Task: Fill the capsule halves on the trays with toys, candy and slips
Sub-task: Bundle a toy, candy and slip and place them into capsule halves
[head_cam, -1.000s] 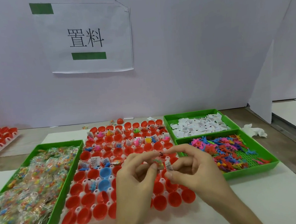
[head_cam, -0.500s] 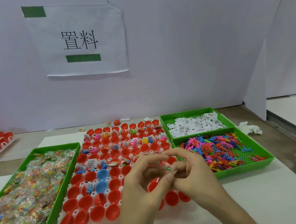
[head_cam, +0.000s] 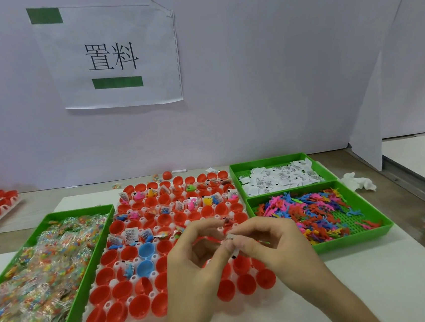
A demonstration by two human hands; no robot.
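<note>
Action over the capsule tray [head_cam: 113,283]: right grip [head_cam: 274,243] pinches a white slip [head_cam: 231,237] tight; left grip [head_cam: 198,263] curled, thumb touching that slip, red toy [head_cam: 228,221] at its fingertip, hold unclear.

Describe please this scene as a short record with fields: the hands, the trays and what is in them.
hands: left hand and right hand together pinch a small white paper slip above the capsules
centre: rows of red plastic capsule halves, two blue capsule halves; far rows partly filled
left: green plastic tray of clear candy packets
right far: second green tray of white folded slips
right near: third green tray of colourful plastic toys
</note>
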